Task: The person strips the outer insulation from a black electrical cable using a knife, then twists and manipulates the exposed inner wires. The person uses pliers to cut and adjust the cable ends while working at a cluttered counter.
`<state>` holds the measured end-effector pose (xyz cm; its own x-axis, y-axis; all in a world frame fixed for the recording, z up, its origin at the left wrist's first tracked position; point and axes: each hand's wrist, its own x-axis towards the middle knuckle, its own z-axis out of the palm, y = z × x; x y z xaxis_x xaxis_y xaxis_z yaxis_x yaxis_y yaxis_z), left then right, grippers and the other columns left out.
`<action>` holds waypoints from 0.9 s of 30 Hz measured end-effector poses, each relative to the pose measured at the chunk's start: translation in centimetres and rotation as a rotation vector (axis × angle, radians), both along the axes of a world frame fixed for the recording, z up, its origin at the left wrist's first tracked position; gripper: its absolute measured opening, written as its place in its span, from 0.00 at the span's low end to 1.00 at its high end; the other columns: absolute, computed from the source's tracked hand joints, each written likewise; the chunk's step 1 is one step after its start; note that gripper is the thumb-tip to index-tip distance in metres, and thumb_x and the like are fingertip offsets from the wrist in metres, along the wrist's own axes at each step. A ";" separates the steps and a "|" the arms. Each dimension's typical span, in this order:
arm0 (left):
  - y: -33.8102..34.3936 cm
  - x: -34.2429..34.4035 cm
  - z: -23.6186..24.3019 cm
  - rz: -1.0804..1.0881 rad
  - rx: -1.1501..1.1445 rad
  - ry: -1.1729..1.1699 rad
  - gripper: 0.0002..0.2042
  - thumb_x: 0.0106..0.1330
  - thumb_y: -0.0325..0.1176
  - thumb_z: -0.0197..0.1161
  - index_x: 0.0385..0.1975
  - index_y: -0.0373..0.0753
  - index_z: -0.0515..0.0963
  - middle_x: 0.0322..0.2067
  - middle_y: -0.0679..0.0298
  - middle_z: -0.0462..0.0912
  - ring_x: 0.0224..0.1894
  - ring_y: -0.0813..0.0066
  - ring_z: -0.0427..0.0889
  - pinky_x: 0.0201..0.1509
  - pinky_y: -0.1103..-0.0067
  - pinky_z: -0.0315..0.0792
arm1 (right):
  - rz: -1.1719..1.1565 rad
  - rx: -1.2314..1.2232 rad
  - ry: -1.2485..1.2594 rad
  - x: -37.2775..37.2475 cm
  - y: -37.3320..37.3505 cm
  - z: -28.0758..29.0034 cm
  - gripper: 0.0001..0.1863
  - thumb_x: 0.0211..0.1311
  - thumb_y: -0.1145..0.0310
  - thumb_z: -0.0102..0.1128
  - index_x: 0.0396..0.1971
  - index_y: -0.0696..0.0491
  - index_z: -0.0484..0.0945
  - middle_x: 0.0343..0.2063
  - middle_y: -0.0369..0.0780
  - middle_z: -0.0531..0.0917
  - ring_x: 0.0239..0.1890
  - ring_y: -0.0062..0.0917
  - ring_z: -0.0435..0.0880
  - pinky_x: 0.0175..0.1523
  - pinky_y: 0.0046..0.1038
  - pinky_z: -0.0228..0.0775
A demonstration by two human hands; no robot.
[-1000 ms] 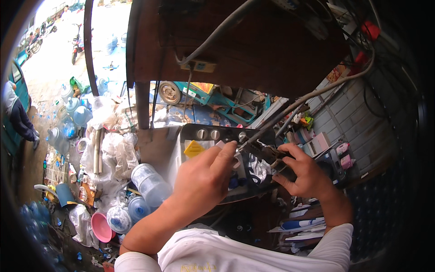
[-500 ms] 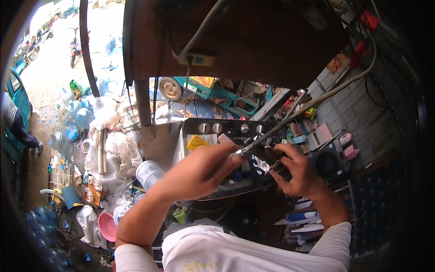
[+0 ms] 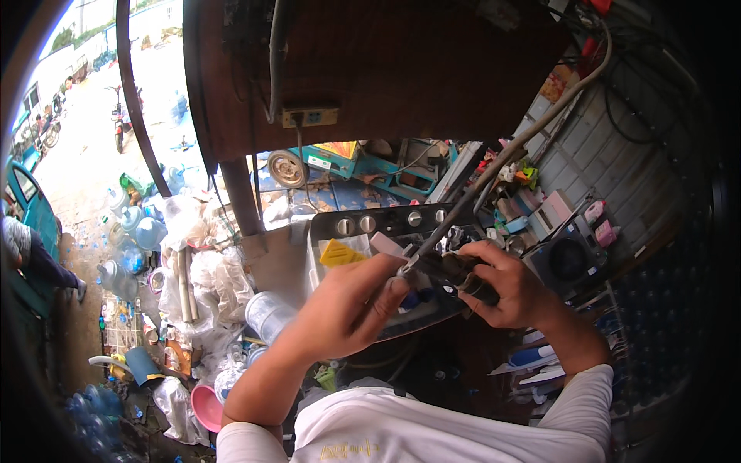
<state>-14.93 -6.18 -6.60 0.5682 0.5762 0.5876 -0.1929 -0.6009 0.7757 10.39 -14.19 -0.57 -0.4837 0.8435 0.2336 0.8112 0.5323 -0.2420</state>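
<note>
My left hand (image 3: 349, 307) is closed, thumb and index finger pinched on a small silvery metal piece (image 3: 407, 264) whose kind I cannot make out. My right hand (image 3: 511, 290) wraps its fingers round a dark, roughly cylindrical part (image 3: 480, 288), held just to the right of the left fingertips. A long brown hose or rod (image 3: 494, 179) comes down from the upper right to the metal piece; whether they join is hidden. Beneath both hands lies a black panel (image 3: 390, 219) with several silver knobs, and a yellow flat piece (image 3: 340, 253) rests beside my left knuckles.
A dark brown board (image 3: 370, 77) with a socket strip (image 3: 310, 117) hangs ahead. Plastic bags, large water bottles (image 3: 147, 231) and a pink basin (image 3: 206, 407) crowd the left. A black speaker-like box (image 3: 567, 262) stands right. Another person's leg (image 3: 54, 266) shows far left.
My view has shifted, so the surroundings sit a little differently. My left hand has turned slightly, with its thumb now showing more; both hands keep their grip.
</note>
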 end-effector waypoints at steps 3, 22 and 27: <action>0.2 -0.3 -0.4 0.192 0.197 -0.038 0.13 0.61 0.24 0.57 0.46 0.32 0.73 0.37 0.49 0.76 0.43 0.55 0.77 0.45 0.69 0.70 | -0.011 0.040 -0.031 0.6 -0.2 0.0 0.14 0.49 0.71 0.68 0.36 0.60 0.77 0.47 0.49 0.74 0.44 0.42 0.79 0.48 0.34 0.74; 4.6 -5.9 -3.2 0.838 0.124 -0.067 0.15 0.65 0.32 0.53 0.50 0.31 0.71 0.44 0.52 0.75 0.50 0.57 0.75 0.53 0.68 0.70 | -0.101 0.177 0.039 3.9 2.3 -7.5 0.17 0.51 0.59 0.66 0.35 0.54 0.78 0.37 0.45 0.74 0.40 0.41 0.79 0.42 0.42 0.74; 5.3 -5.2 -3.5 0.826 0.111 -0.057 0.16 0.66 0.34 0.52 0.50 0.31 0.71 0.45 0.52 0.74 0.51 0.58 0.75 0.54 0.67 0.69 | -0.133 0.156 0.032 4.4 2.2 -7.8 0.17 0.51 0.57 0.66 0.34 0.54 0.78 0.37 0.46 0.74 0.40 0.41 0.80 0.42 0.41 0.74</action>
<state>-20.10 -0.91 -10.07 -0.0443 0.7315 0.6804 0.3058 -0.6385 0.7063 14.77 -12.04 -8.34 -0.3608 0.8516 0.3801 0.8700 0.4542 -0.1918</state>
